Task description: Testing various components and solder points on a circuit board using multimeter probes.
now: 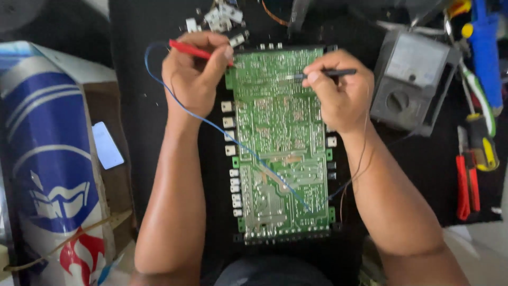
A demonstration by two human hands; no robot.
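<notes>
A large green circuit board (280,143) lies solder side up on a dark surface in front of me. My left hand (193,74) grips a red test probe (193,50) whose tip touches the board's top left corner. A blue lead (238,143) runs from it across the board. My right hand (338,90) pinches a black test probe (330,73), its tip resting on the upper middle of the board.
A grey analogue multimeter (413,79) sits to the right of the board. Red-handled pliers (466,185) and yellow-handled tools (484,143) lie at the far right. White connectors (217,18) are piled above the board. A blue and white box (53,159) stands at the left.
</notes>
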